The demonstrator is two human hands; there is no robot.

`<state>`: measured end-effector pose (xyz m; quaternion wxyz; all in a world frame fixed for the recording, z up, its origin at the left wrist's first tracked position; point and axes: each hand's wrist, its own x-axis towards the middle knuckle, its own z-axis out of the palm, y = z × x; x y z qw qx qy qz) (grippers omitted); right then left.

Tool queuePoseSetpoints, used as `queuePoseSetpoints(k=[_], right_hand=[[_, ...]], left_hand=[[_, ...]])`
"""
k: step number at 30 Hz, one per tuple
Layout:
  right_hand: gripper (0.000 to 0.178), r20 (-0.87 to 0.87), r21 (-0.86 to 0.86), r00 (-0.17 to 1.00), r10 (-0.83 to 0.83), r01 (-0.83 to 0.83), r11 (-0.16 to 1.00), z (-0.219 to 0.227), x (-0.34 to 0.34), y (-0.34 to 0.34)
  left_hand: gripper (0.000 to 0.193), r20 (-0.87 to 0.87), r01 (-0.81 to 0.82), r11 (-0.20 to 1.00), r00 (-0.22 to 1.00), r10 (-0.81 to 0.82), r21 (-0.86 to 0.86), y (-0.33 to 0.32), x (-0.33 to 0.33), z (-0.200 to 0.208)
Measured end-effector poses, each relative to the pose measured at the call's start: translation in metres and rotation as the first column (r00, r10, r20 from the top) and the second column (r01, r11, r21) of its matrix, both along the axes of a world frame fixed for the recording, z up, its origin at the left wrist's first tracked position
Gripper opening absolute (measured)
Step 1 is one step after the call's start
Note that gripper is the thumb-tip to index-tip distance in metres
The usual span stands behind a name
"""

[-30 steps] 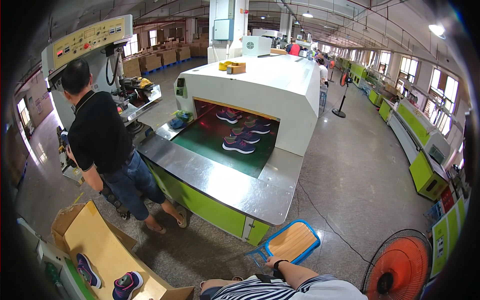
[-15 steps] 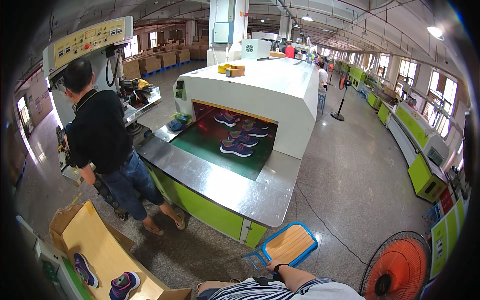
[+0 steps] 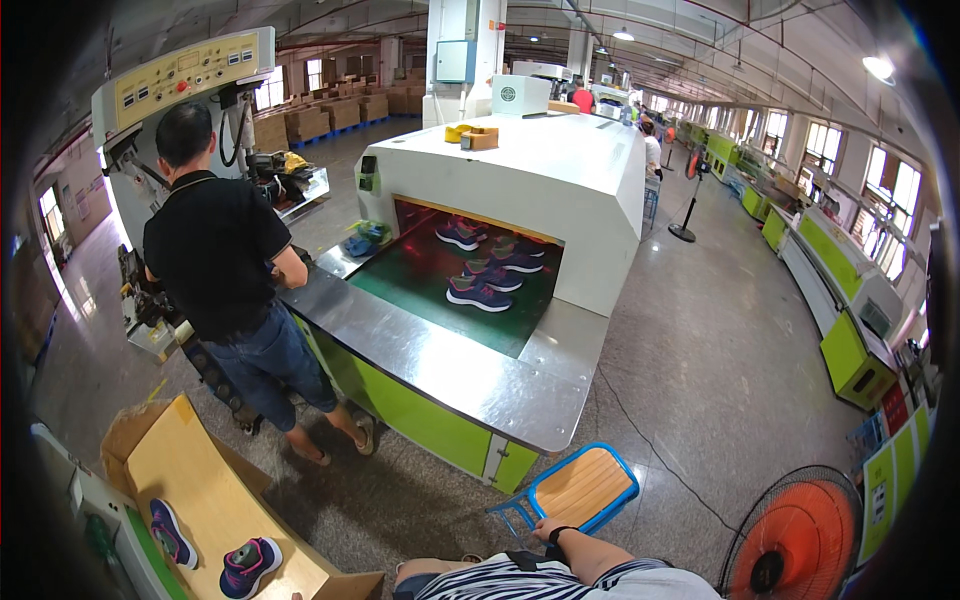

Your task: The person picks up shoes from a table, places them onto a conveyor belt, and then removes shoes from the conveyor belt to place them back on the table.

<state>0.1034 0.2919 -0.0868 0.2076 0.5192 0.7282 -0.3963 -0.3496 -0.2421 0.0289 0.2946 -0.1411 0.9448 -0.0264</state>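
My right hand (image 3: 547, 531) reaches in from the lower edge, a dark band at its wrist. Its fingers are closed on the near edge of a small stool (image 3: 583, 489) with a wooden slatted seat and blue frame. My left hand is not recognisable in the picture. At the lower left, a navy and pink sneaker (image 3: 174, 535) and a second sneaker (image 3: 250, 567) lie on a yellowish board (image 3: 215, 478). Ahead, several similar sneakers (image 3: 480, 294) sit on the green conveyor belt (image 3: 415, 300) at the mouth of a white tunnel machine (image 3: 500, 170).
A co-worker (image 3: 215, 240) in a black shirt stands at the left by a machine with a control panel (image 3: 190, 75). A steel ledge (image 3: 470, 380) borders the belt. An orange fan (image 3: 790, 545) is at the lower right, and a cable (image 3: 640, 430) runs across the floor.
The co-worker has straightened and turned slightly, with an arm now bent beside the steel ledge. The view has shifted slightly. My right hand stays on the stool.
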Motion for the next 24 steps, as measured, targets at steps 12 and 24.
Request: queuePoseSetpoints(k=[12, 24], right_hand=[[0.037, -0.013, 0.019, 1.0, 0.005, -0.005, 1.0, -0.015, -0.003, 0.007], [0.038, 0.004, 0.04, 1.0, 0.015, -0.016, 0.999, -0.009, -0.003, 0.002]], left_hand=[[0.152, -0.025, -0.036, 0.999, 0.999, 0.036, 0.002, 0.005, 0.002, 0.004], [0.155, 0.018, -0.008, 1.0, 1.0, 0.008, -0.02, 0.004, 0.0, -0.001]])
